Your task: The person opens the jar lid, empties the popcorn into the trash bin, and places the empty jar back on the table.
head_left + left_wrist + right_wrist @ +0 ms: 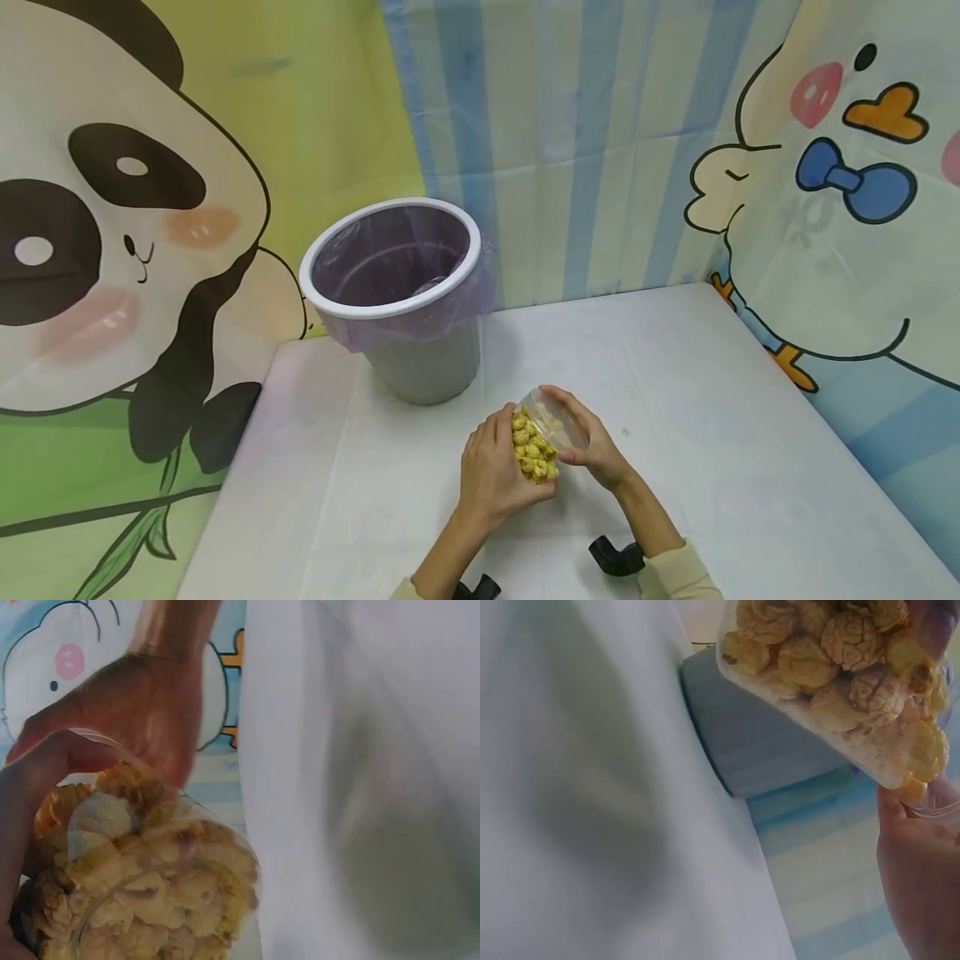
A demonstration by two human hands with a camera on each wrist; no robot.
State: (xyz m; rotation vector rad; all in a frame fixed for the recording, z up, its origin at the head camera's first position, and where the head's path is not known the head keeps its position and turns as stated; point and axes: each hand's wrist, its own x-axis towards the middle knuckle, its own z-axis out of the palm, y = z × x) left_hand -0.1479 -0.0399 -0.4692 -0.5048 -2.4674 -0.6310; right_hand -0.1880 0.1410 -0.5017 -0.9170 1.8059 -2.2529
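Observation:
My left hand (491, 471) grips a clear plastic tub of yellow popcorn (532, 450), tilted above the table. The popcorn tub (180, 892) fills the lower left of the left wrist view, fingers wrapped round its side. Close against its upper right side, my right hand (596, 442) holds a clear round plastic container (558, 418). In the right wrist view, popcorn pieces (926, 754) lie at the tub's edge, just above the clear container (941, 814). Whether the two rims touch, I cannot tell.
A grey bin (427, 367) with a white rim and purple liner stands at the back left of the white table (675, 400). Black curved pieces (617, 557) sit by both wrists. Printed cartoon cloths (525, 150) hang behind and beside the table.

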